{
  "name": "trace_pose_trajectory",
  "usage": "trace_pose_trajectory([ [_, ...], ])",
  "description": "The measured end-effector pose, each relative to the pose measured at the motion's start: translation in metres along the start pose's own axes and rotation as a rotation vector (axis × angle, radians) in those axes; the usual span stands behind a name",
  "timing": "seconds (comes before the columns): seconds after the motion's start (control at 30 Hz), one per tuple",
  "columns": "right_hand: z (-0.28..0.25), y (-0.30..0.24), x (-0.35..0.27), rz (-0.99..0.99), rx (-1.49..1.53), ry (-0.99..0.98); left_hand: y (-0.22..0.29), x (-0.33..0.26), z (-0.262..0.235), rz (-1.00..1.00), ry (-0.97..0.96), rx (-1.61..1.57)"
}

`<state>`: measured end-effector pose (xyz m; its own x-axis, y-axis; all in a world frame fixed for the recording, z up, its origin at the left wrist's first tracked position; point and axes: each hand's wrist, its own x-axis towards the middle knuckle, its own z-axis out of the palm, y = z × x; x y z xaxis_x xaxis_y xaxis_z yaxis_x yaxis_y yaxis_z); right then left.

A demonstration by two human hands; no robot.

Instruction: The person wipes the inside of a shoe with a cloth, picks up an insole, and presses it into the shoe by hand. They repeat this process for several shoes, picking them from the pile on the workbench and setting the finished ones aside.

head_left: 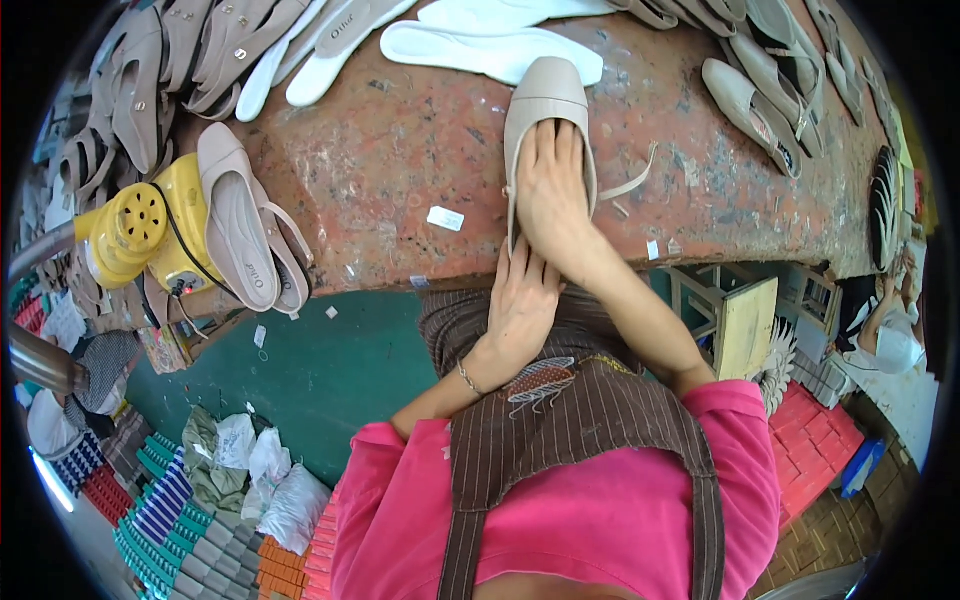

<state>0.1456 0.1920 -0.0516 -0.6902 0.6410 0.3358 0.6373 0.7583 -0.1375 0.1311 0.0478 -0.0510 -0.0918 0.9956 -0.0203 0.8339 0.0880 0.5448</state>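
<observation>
A beige slingback shoe (547, 82) lies on the worn reddish worktable, its toe pointing away from me. My right hand (552, 205) reaches into its opening, fingers stretched flat toward the toe; the fingertips are hidden under the upper. At the heel end, my left hand (522, 305) grips the shoe with its fingers, below my right wrist; its thumb is hidden. A thin beige strap (630, 178) sticks out to the shoe's right. Just beyond the toe lie white insoles (480, 52).
Beige shoes crowd the table's far left (135, 100) and far right (755, 115). A yellow machine (140, 225) stands at the left, a pair of shoes (240, 230) leaning beside it. Small white labels (445, 217) dot the tabletop. White bags (290, 500) rest on the green floor.
</observation>
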Motion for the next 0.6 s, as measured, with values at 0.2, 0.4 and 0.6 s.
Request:
trace_pose_trajectory([
  [0.2,-0.014,0.022,0.025,0.000,0.153,-0.294,0.007,0.011,-0.010,-0.004,0.131,-0.002],
  [0.4,-0.087,0.048,0.070,0.258,0.813,-0.001,-0.026,0.049,-0.069,-0.001,0.292,-0.325],
  [0.6,0.019,0.091,0.102,0.047,0.301,0.088,-0.086,-0.010,-0.210,-0.133,0.589,-0.312],
])
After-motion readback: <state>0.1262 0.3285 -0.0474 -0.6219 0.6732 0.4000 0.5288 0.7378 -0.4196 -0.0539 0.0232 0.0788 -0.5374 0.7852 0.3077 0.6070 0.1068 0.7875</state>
